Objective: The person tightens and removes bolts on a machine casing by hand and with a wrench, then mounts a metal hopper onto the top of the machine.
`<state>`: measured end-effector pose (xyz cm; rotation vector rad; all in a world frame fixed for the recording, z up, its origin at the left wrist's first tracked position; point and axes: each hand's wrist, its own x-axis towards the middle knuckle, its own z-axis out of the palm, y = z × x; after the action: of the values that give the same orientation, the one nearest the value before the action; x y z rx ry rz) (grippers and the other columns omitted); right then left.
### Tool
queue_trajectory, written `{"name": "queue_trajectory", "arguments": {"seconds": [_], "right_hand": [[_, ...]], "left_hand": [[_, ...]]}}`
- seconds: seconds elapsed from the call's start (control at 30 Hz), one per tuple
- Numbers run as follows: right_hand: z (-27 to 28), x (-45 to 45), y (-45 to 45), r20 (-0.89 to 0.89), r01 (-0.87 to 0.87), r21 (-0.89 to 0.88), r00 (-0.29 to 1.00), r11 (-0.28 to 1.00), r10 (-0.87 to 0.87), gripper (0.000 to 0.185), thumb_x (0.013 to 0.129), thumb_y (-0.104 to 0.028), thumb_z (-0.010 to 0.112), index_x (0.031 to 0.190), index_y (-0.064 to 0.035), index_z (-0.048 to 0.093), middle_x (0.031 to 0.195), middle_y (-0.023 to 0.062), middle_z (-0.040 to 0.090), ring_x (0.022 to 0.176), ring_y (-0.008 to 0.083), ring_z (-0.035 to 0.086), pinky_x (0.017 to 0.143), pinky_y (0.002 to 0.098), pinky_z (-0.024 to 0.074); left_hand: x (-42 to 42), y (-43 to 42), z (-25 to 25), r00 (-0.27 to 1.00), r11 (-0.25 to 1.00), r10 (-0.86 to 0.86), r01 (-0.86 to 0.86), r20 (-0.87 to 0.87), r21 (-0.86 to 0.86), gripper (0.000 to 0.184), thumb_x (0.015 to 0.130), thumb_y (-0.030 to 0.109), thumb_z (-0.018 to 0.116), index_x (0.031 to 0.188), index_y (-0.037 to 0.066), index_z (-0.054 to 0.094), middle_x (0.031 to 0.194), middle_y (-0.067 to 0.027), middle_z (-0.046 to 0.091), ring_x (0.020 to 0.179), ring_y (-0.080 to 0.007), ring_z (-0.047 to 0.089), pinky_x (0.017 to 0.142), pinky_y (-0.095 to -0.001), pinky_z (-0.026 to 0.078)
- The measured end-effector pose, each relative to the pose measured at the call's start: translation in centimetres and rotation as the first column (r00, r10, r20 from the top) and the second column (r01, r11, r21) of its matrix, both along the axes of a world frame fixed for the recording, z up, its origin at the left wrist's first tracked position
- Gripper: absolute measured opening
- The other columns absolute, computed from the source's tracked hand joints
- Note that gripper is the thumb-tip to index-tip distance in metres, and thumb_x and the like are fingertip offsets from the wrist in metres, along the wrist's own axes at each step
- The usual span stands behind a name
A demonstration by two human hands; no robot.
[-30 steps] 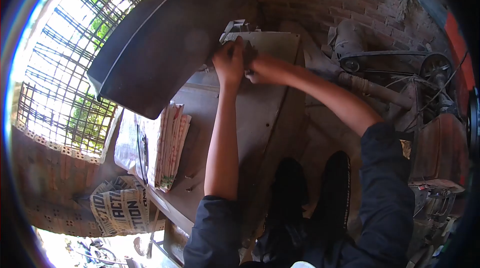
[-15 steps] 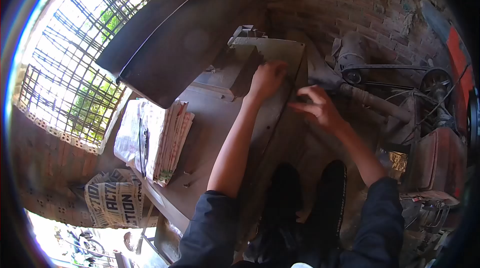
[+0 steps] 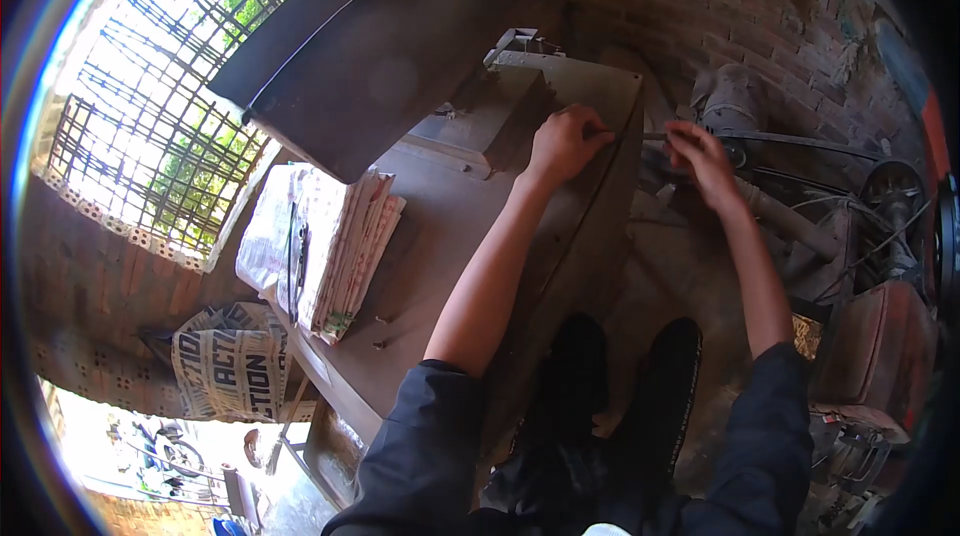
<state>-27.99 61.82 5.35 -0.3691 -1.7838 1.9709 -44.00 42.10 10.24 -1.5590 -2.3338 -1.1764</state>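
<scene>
My left hand [image 3: 570, 148] is over the right edge of the metal tabletop [image 3: 440, 236], fingers curled and thumb and fingertips close together. Whatever it may hold is too small to make out. Off to the right, beyond that edge, my right hand [image 3: 702, 161] is raised with bent fingers drawn together in a pinch. A faint thin line shows by its fingertips, but I cannot tell whether it is held. A dark box-like block [image 3: 495, 121] sits on the tabletop, left of my left hand.
A tied stack of folded white sheets or sacks [image 3: 320, 246] lies at the tabletop's left. Above hangs a large dark metal chute [image 3: 350, 76]. On the right are a motor [image 3: 735, 101], a drive belt [image 3: 800, 139] and a reddish machine housing [image 3: 875, 356]. A printed sack [image 3: 230, 361] hangs lower left.
Both hands have moved up in the view, the right hand farther, and the gap between them is wider. The right hand's fingers have drawn closer together. The camera view has shifted slightly.
</scene>
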Motion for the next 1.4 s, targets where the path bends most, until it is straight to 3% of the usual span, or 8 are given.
{"name": "queue_trajectory", "arguments": {"seconds": [0.2,0.4,0.6,0.67,0.87,1.1,1.2,1.4], "right_hand": [[1.0,-8.7,3.5,0.071,0.029,-0.027,0.997,0.999,-0.027,0.035,0.088,-0.017,0.067,0.117,0.0000,0.056,0.090,0.0068,0.066,0.076,0.0109,0.065,0.066,0.0230,0.0525],[4.6,-13.2,1.1,0.120,-0.012,0.335,0.992,0.942,-0.030,0.030,0.086,-0.018,0.069,0.108,0.0011,0.062,0.088,0.0044,0.067,0.063,0.0092,0.062,0.057,0.0233,0.0516],[5.4,-16.1,-0.5,0.215,-0.210,0.379,0.967,0.901,0.135,0.030,0.083,-0.017,0.071,0.105,0.0019,0.066,0.081,0.0044,0.068,0.055,0.0091,0.059,0.049,0.0243,0.0477],[5.9,-16.2,-2.4,0.226,-0.171,0.604,0.973,0.778,0.039,0.038,0.078,-0.023,0.074,0.106,0.0014,0.066,0.081,0.0086,0.069,0.059,0.0116,0.061,0.056,0.0300,0.0505],[4.6,-17.8,-6.6,0.021,-0.076,0.959,0.980,0.272,0.197,0.042,0.073,-0.031,0.072,0.104,-0.0031,0.066,0.093,0.0197,0.067,0.084,0.0312,0.067,0.078,0.0432,0.0515],[6.6,-7.7,-12.6,0.104,-0.132,0.966,0.985,0.224,0.135,0.029,0.079,-0.024,0.068,0.099,-0.0032,0.066,0.097,0.0183,0.066,0.093,0.0357,0.062,0.080,0.0439,0.0499],[5.1,-4.1,-12.4,-0.145,0.095,0.975,0.958,0.203,0.246,0.022,0.081,-0.017,0.067,0.099,-0.0041,0.067,0.095,0.0150,0.064,0.091,0.0327,0.062,0.077,0.0421,0.0508],[3.8,2.4,-10.5,-0.144,0.088,0.933,0.980,0.350,0.137,0.023,0.083,-0.007,0.065,0.106,-0.0059,0.066,0.095,0.0120,0.060,0.085,0.0309,0.061,0.073,0.0388,0.0515]], "left_hand": [[0.1,0.1,0.1,0.997,0.998,0.064,-0.064,0.031,-0.009,0.026,0.071,0.031,0.077,0.078,0.010,0.065,0.081,-0.0083,0.063,0.077,-0.0286,0.063,0.066,-0.0407,0.049],[-1.0,-0.2,0.2,0.995,1.000,0.019,-0.017,0.103,-0.014,0.025,0.072,0.031,0.077,0.075,0.009,0.067,0.076,-0.0104,0.066,0.073,-0.0295,0.066,0.063,-0.0396,0.051],[-2.4,-0.4,1.0,0.984,0.959,0.145,-0.166,0.106,0.231,0.024,0.076,0.028,0.074,0.078,0.005,0.068,0.072,-0.0135,0.067,0.069,-0.0305,0.067,0.061,-0.0381,0.052],[-2.7,-0.6,1.5,0.978,0.918,0.197,-0.209,0.071,0.336,0.024,0.081,0.025,0.072,0.079,0.002,0.068,0.070,-0.0112,0.067,0.063,-0.0141,0.065,0.059,-0.0305,0.049],[-3.7,-1.2,3.1,0.954,0.849,0.216,-0.289,0.208,0.442,0.024,0.081,0.025,0.071,0.081,0.001,0.068,0.070,-0.0142,0.068,0.066,-0.0247,0.069,0.062,-0.0352,0.052],[-3.7,-1.5,3.4,0.948,0.867,0.165,-0.271,0.272,0.419,0.024,0.081,0.026,0.070,0.083,0.001,0.068,0.072,-0.0135,0.069,0.068,-0.0238,0.070,0.064,-0.0344,0.052],[-3.3,-1.1,3.0,0.962,0.909,0.151,-0.226,0.230,0.351,0.024,0.081,0.026,0.070,0.083,0.002,0.068,0.075,-0.0137,0.069,0.072,-0.0239,0.070,0.064,-0.0341,0.052],[-2.2,-0.4,1.6,0.988,0.984,0.056,-0.079,0.142,0.160,0.018,0.080,0.024,0.069,0.087,0.007,0.070,0.081,-0.0129,0.070,0.078,-0.0286,0.069,0.069,-0.0385,0.053]]}}
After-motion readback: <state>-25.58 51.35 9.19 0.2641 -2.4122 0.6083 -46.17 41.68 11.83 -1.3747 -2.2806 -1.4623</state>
